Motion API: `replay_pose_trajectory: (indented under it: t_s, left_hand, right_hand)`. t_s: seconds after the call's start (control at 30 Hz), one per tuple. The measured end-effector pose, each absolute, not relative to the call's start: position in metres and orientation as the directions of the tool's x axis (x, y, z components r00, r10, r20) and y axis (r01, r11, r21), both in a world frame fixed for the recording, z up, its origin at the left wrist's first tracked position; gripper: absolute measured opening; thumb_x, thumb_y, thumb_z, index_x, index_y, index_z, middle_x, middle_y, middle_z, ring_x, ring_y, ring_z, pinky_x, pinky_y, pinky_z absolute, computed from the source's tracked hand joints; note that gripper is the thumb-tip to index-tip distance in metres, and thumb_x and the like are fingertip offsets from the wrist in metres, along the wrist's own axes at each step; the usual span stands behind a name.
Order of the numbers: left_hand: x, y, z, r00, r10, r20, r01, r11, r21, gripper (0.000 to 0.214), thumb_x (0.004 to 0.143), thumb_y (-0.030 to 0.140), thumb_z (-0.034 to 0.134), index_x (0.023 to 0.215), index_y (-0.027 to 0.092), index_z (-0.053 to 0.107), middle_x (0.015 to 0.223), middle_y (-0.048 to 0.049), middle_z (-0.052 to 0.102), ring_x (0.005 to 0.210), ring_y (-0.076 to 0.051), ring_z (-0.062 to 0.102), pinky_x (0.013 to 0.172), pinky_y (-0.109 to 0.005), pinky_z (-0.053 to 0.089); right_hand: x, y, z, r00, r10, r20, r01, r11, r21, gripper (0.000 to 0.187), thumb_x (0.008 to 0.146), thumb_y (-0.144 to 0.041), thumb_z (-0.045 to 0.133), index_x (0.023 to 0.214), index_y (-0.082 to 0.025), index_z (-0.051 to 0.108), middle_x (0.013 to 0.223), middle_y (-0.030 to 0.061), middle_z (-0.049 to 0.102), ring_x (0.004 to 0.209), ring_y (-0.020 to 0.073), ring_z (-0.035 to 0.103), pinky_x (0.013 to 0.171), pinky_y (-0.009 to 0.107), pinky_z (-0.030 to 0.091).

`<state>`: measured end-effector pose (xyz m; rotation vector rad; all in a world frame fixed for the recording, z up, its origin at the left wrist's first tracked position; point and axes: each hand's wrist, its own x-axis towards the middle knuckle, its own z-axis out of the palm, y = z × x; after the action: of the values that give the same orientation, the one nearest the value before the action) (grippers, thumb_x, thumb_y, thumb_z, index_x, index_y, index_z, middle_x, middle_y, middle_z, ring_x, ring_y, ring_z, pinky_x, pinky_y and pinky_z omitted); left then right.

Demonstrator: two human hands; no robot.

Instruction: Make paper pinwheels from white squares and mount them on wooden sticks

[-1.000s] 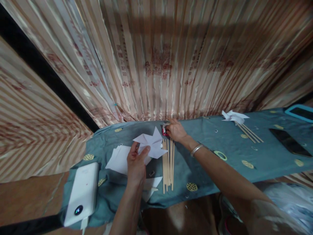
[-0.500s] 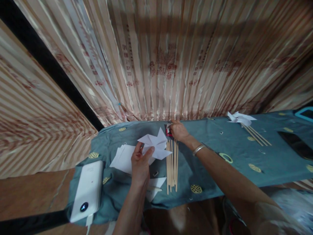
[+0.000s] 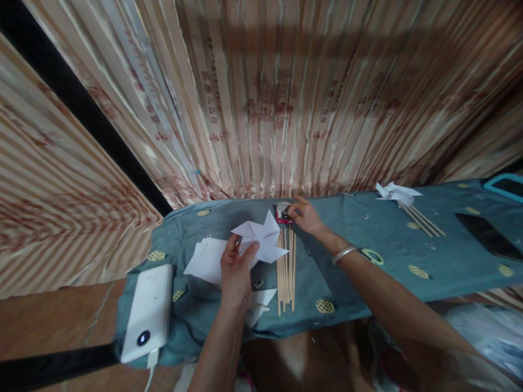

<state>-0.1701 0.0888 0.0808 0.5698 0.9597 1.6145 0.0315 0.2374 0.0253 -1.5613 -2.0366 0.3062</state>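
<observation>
A folded white paper pinwheel (image 3: 265, 239) is pinched between the thumb and fingers of my left hand (image 3: 237, 267), above the cloth. My right hand (image 3: 306, 216) is at the right edge of a small red box (image 3: 283, 214) with small dark and silvery bits in it. Its thumb and index finger are pressed together there, the other fingers stretched out; what the pinch holds, if anything, is too small to see. Several thin wooden sticks (image 3: 286, 277) lie side by side just below the box. A stack of white paper (image 3: 206, 261) is partly covered by my left hand.
A white power bank (image 3: 149, 310) with a cable lies at the left. To the right are pinwheels (image 3: 398, 194) on sticks, a dark phone (image 3: 488, 234) and a blue-edged object (image 3: 504, 188). White paper pieces (image 3: 261, 302) lie near the front edge. A striped curtain (image 3: 278, 109) hangs behind.
My right hand has drawn slightly right and back from the red box, showing more of its contents. My left hand keeps the pinwheel almost in place. The view has shifted slightly.
</observation>
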Motion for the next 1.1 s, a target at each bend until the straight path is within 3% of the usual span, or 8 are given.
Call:
replay_pose_trajectory:
  t_s: [0.2, 0.4, 0.53, 0.67, 0.77, 0.87, 0.97, 1.1]
  left_hand:
    - [-0.166, 0.085, 0.080, -0.262, 0.959, -0.112, -0.544, -0.051, 0.837, 0.045, 0.057, 0.023, 0.082, 0.098, 0.017, 0.065, 0.094, -0.0038, 0.072, 0.080, -0.016, 0.068, 0.078, -0.028, 0.052]
    - [-0.158, 0.079, 0.077, -0.255, 0.958, -0.129, -0.540, -0.030, 0.841, 0.046, 0.054, 0.022, 0.083, 0.097, 0.017, 0.066, 0.092, -0.0039, 0.073, 0.073, -0.015, 0.067, 0.072, -0.026, 0.052]
    - [-0.149, 0.075, 0.075, -0.228, 0.968, -0.102, -0.512, -0.031, 0.858, 0.043, 0.056, 0.021, 0.082, 0.097, 0.018, 0.068, 0.093, -0.0035, 0.073, 0.080, -0.017, 0.067, 0.075, -0.026, 0.051]
    - [-0.141, 0.074, 0.073, -0.194, 0.976, -0.102, -0.505, -0.010, 0.863, 0.044, 0.055, 0.020, 0.083, 0.096, 0.018, 0.069, 0.092, -0.0029, 0.073, 0.082, -0.017, 0.067, 0.078, -0.028, 0.050]
    - [-0.136, 0.073, 0.071, -0.185, 0.976, -0.113, -0.493, 0.007, 0.870, 0.044, 0.054, 0.020, 0.083, 0.095, 0.017, 0.068, 0.089, -0.0027, 0.073, 0.079, -0.017, 0.067, 0.077, -0.028, 0.050]
    - [-0.133, 0.074, 0.070, -0.198, 0.974, -0.113, -0.467, 0.008, 0.884, 0.042, 0.055, 0.020, 0.082, 0.094, 0.018, 0.068, 0.090, -0.0030, 0.073, 0.080, -0.018, 0.067, 0.077, -0.028, 0.050]
    - [-0.131, 0.074, 0.068, -0.196, 0.975, -0.108, -0.460, 0.005, 0.888, 0.042, 0.055, 0.020, 0.081, 0.094, 0.018, 0.068, 0.090, -0.0023, 0.073, 0.081, -0.018, 0.067, 0.077, -0.029, 0.050]
    - [-0.127, 0.076, 0.065, -0.202, 0.974, -0.099, -0.429, 0.003, 0.903, 0.043, 0.054, 0.019, 0.081, 0.095, 0.018, 0.068, 0.089, -0.0015, 0.073, 0.078, -0.018, 0.067, 0.076, -0.028, 0.050]
  right_hand:
    - [0.048, 0.231, 0.020, -0.098, 0.952, 0.290, 0.716, 0.270, -0.643, 0.015, 0.085, -0.020, 0.055, 0.076, -0.019, 0.068, 0.114, 0.0128, 0.070, 0.124, 0.0269, 0.056, 0.096, 0.048, 0.047]
    - [0.072, 0.174, 0.020, -0.163, 0.950, 0.267, 0.655, 0.307, -0.690, 0.021, 0.089, -0.027, 0.051, 0.073, -0.021, 0.064, 0.105, 0.0110, 0.073, 0.130, 0.0247, 0.051, 0.100, 0.046, 0.044]
    - [0.091, 0.115, 0.016, -0.228, 0.940, 0.255, 0.671, 0.341, -0.659, 0.019, 0.087, -0.029, 0.054, 0.073, -0.021, 0.063, 0.127, 0.0131, 0.063, 0.132, 0.0267, 0.047, 0.108, 0.050, 0.036]
    - [0.102, 0.076, 0.011, -0.331, 0.904, 0.272, 0.772, 0.425, -0.473, 0.024, 0.092, -0.027, 0.047, 0.080, -0.020, 0.066, 0.141, 0.0157, 0.051, 0.140, 0.0291, 0.036, 0.110, 0.053, 0.034]
    - [0.106, 0.066, 0.008, -0.315, 0.903, 0.292, 0.804, 0.418, -0.423, 0.022, 0.092, -0.027, 0.048, 0.084, -0.021, 0.068, 0.144, 0.0136, 0.049, 0.141, 0.0295, 0.034, 0.109, 0.054, 0.036]
    - [0.108, 0.066, 0.009, -0.278, 0.908, 0.313, 0.808, 0.397, -0.435, 0.020, 0.090, -0.028, 0.051, 0.095, -0.022, 0.070, 0.143, 0.0126, 0.051, 0.135, 0.0289, 0.043, 0.108, 0.052, 0.040]
    - [0.106, 0.067, 0.013, -0.196, 0.924, 0.330, 0.816, 0.340, -0.468, 0.026, 0.092, -0.026, 0.045, 0.104, -0.021, 0.068, 0.124, 0.0123, 0.065, 0.117, 0.0251, 0.061, 0.100, 0.045, 0.048]
    - [0.098, 0.065, 0.017, -0.146, 0.949, 0.280, 0.870, 0.258, -0.420, 0.025, 0.093, -0.028, 0.045, 0.095, -0.020, 0.069, 0.097, 0.0099, 0.075, 0.092, 0.0243, 0.070, 0.085, 0.037, 0.053]
